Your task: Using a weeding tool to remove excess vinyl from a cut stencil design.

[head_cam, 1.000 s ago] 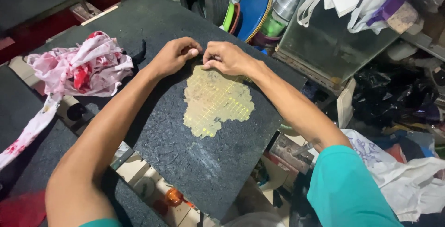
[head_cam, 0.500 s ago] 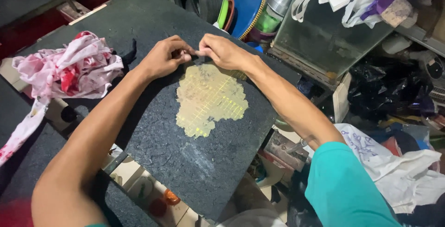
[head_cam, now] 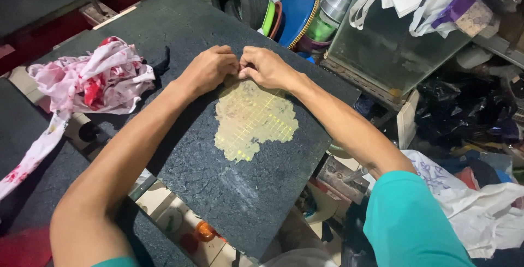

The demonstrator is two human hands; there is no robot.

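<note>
Left hand [head_cam: 210, 70] and right hand [head_cam: 265, 68] pinch fingers together at the yellow gridded sheet's [head_cam: 254, 120] twelve-o'clock edge; bare dark bench [head_cam: 218, 190] at six.

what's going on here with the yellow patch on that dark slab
A person leans over a dark stone slab with both bare hands at the far edge of a thin yellowish sheet scored in a grid. The left hand and right hand meet fingertip to fingertip, pinching at the sheet's top edge; what sits between the fingers is hidden. A pink and red stained cloth lies on the slab's left corner, apart from the hands.
</note>
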